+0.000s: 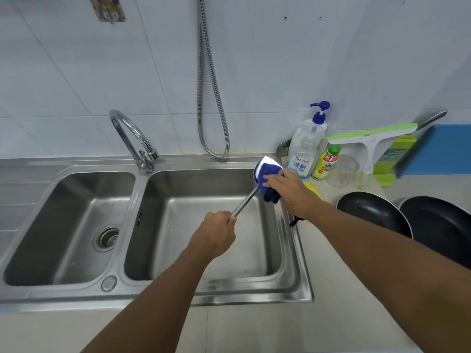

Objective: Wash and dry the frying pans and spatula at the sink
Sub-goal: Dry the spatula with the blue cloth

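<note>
Over the right basin of the sink (293,276), the left hand (216,235) curled tightly round the steel spatula (246,201) handle, while right hand (290,191) fingers pressed a blue cloth (269,174) around its shiny blade.

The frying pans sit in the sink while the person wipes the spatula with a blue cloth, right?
No: the head view shows both frying pans on the counter beside the sink. The spatula is indeed being wiped with a blue cloth.
</note>
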Action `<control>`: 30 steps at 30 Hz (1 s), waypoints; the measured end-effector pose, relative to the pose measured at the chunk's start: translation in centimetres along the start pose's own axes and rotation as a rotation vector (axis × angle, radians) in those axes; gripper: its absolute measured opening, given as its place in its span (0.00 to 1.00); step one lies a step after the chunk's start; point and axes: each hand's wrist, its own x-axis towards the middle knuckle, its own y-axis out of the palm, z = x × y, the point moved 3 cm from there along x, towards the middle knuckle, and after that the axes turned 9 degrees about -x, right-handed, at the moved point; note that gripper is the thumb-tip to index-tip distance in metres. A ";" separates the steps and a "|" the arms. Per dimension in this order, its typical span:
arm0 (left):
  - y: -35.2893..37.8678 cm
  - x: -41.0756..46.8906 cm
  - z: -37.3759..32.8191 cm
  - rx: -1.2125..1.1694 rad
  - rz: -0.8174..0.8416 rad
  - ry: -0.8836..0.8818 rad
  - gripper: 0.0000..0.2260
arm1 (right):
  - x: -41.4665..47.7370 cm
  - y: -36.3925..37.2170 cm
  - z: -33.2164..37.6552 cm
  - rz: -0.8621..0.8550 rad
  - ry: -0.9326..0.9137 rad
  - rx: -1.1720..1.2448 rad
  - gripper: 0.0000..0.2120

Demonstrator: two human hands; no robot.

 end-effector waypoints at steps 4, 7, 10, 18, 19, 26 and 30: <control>0.2 -0.4 0.8 0.014 -0.025 -0.034 0.13 | -0.9 0.1 -0.9 0.017 0.115 0.008 0.25; -0.1 -0.3 0.4 -0.017 -0.035 -0.035 0.13 | -1.0 0.8 0.7 0.029 0.101 0.121 0.24; -0.3 -0.3 0.4 -0.012 -0.029 -0.028 0.14 | -1.2 1.2 1.2 0.043 0.094 0.165 0.28; -0.8 -0.5 0.0 -0.048 -0.065 -0.026 0.13 | 0.6 1.5 2.4 0.061 0.296 0.279 0.28; -0.9 -0.6 0.1 -0.047 -0.067 -0.027 0.13 | 0.5 1.3 2.6 0.079 0.287 0.327 0.30; -1.4 -1.0 1.2 -0.080 -0.059 -0.035 0.15 | 1.2 0.2 1.1 0.056 0.565 0.188 0.23; -1.3 -1.1 1.8 -0.135 -0.053 -0.047 0.15 | 0.7 -0.5 2.5 -0.011 0.411 0.344 0.27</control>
